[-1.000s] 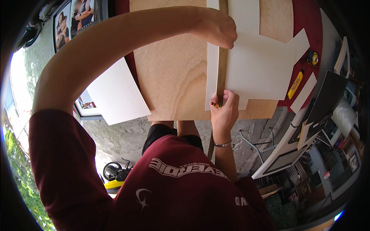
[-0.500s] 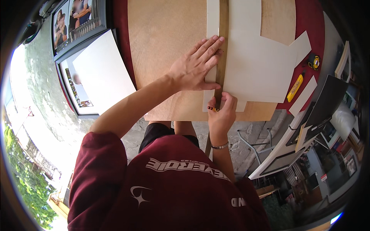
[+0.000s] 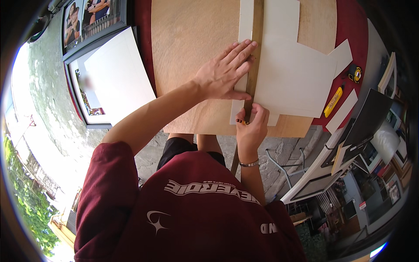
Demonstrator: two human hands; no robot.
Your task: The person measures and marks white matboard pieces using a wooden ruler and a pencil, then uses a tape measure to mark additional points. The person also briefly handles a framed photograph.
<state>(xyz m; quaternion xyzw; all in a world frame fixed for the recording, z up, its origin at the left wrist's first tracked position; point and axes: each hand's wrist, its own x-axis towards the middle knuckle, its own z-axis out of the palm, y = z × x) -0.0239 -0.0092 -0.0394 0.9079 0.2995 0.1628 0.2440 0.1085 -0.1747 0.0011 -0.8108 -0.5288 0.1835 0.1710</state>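
The left hand (image 3: pixel 224 74) lies on the brown bar (image 3: pixel 258 26) with flat, unclosed grip; the right hand (image 3: pixel 253 130) pinches a small tool (image 3: pixel 245 122).

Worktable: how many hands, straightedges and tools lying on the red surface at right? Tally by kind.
Hands: 2 (left hand, right hand)
Brown straightedge: 1
Yellow utility knife: 1
Black-and-yellow tape measure: 1
Total: 5

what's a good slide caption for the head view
Left hand spread against a long brown strip over white card, right hand close by.
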